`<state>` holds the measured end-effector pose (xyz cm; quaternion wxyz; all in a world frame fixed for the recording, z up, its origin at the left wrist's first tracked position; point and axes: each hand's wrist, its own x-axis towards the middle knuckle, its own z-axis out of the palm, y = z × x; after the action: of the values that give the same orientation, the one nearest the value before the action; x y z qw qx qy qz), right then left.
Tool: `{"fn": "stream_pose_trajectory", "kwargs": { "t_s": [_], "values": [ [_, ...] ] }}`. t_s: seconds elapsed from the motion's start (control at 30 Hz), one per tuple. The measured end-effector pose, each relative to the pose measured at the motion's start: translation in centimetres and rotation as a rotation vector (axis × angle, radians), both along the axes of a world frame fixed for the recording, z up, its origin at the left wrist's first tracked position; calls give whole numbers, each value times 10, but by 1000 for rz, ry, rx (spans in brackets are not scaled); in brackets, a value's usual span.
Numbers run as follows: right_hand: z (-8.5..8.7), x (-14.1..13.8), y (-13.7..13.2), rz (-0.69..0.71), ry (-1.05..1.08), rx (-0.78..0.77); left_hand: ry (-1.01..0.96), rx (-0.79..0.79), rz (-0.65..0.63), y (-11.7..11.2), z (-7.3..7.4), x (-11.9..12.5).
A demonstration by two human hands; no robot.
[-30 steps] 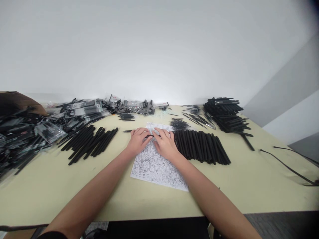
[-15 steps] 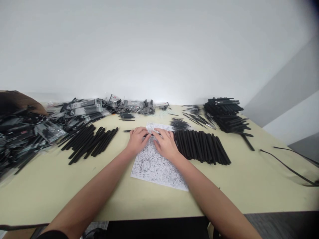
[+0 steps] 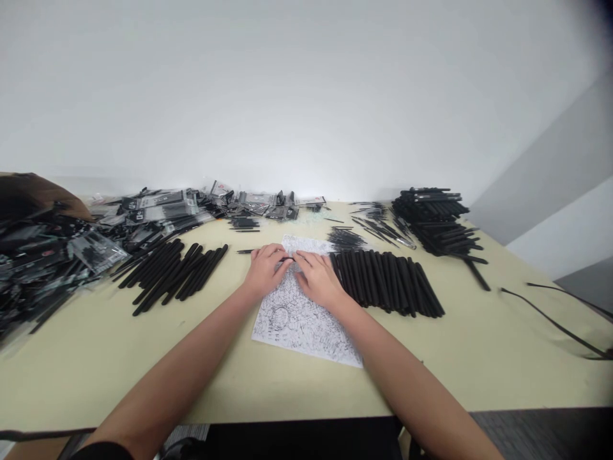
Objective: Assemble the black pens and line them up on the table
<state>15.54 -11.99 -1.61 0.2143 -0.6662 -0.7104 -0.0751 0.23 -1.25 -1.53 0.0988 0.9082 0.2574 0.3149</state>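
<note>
Both my hands rest close together on a scribbled white paper sheet (image 3: 297,316) in the middle of the pale yellow table (image 3: 96,358). My left hand (image 3: 265,268) and my right hand (image 3: 317,276) have curled fingers pinching a thin black pen (image 3: 287,259) between them, its tip poking out left of my left hand. A row of black pen barrels (image 3: 387,281) lies just right of my right hand. Another group of black barrels (image 3: 175,275) lies to the left.
Packets of pens in clear wrappers (image 3: 52,255) are heaped at the left and along the back (image 3: 258,207). A tall stack of black pens (image 3: 435,220) stands at the back right, with thin refills (image 3: 347,237) near it. A black strap (image 3: 555,322) lies at the right edge.
The hands have barely moved; the fingers shifted slightly on the pen between them.
</note>
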Motion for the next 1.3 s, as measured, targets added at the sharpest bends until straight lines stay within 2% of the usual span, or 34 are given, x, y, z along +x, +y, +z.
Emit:
{"fn": "stream_pose_trajectory", "kwargs": {
  "t_s": [0.27, 0.33, 0.5, 0.63, 0.83, 1.0, 1.3],
  "values": [
    [1, 0, -1, 36, 13, 22, 17, -20, 108, 2, -1, 2],
    [0, -1, -1, 28, 11, 22, 15, -24, 79, 2, -1, 1],
    [-1, -1, 0, 5, 1, 30, 38, 12, -108, 0, 0, -1],
    [2, -1, 0, 5, -7, -18, 4, 43, -163, 0, 0, -2],
    [14, -5, -2, -35, 4, -160, 19, 46, -163, 0, 2, -3],
    [14, -5, -2, -46, 4, -134, -12, 67, -160, -1, 2, -2],
    [12, -3, -2, -72, -43, -76, 37, -19, -102, -1, 3, 0]
  ]
}}
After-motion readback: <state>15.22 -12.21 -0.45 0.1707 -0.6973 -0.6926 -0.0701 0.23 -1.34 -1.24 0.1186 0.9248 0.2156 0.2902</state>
